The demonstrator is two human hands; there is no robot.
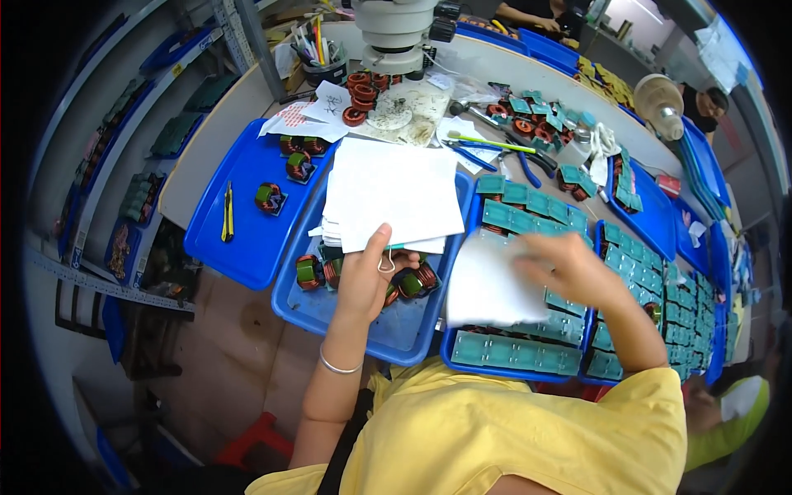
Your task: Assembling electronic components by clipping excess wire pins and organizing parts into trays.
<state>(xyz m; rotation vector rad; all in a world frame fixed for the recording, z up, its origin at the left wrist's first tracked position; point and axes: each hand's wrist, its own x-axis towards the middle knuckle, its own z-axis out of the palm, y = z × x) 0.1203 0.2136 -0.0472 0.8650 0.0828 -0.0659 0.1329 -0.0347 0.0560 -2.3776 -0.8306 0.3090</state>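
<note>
My left hand (369,268) is closed on the lower edge of a stack of white paper (394,191), its thumb on top. A binder clip (387,262) with wire handles sits at that edge by my fingers. Blurred by motion, my right hand (561,262) is over the top right of a loose white sheet of paper (491,289), which also looks smeared and appears to be held by it. Below the stack, a blue tray (371,342) holds several copper-wound coils (417,282). Under the loose sheet, rows of green circuit boards (516,353) fill another blue tray.
To the left, a blue tray (239,157) carries a yellow utility knife (228,213) and several coils. Pliers (528,169), a microscope (396,33) and a pen cup (322,62) stand or lie at the back. More board-filled trays (652,289) lie right. Other people are beyond the bench.
</note>
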